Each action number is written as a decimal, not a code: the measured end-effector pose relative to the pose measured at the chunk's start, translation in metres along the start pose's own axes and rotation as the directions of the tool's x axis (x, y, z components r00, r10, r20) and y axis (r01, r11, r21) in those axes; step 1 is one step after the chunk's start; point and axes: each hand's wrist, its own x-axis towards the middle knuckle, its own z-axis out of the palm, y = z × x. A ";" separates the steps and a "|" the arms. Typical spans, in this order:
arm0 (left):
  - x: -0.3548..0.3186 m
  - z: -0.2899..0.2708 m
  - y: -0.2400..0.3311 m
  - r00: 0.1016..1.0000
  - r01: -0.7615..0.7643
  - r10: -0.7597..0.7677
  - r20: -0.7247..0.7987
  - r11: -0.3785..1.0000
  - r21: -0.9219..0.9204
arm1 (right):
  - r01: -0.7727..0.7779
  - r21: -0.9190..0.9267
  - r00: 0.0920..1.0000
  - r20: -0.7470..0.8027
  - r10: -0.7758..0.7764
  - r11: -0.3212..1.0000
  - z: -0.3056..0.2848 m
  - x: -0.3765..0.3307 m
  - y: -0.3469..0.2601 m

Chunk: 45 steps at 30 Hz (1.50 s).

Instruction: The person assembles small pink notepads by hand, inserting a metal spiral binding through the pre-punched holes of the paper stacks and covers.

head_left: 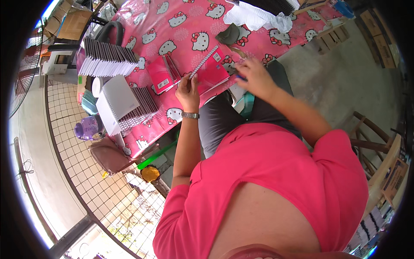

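A red spiral notebook (212, 74) lies at the near edge of the table, its pale coil running along the left side. My left hand (188, 92) is closed on the lower end of that coil, thumb and fingers pinched together. To the right of the notebook, my right hand (257, 78) hovers with its fingers curled. A small blue piece shows under its fingers; what the hand holds is too blurred to name. Left of the first notebook rests another red notebook (161, 82) with a dark coil.
A pink patterned cloth (168, 47) covers the table. Stacks of spiral-bound books (108, 58) and a second stack (137, 108) stand at the left. A dark green cloth-like item (228, 34) lies beyond the notebook. A purple jug (88, 128) stands beyond the left table edge.
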 end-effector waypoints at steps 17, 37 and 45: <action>-0.004 0.001 0.007 0.987 -0.156 0.160 -0.015 0.979 0.133 | -0.675 0.738 0.737 0.673 0.069 0.013 0.022 0.049 -0.060; 0.027 -0.025 0.021 0.878 -0.441 0.436 0.197 0.578 0.686 | -0.340 -0.416 0.892 -0.426 0.149 0.843 -0.056 0.139 0.213; -0.007 0.012 0.035 0.649 -0.716 0.187 0.737 0.477 0.510 | -0.359 -0.270 0.930 -0.181 0.319 0.893 -0.063 0.167 0.194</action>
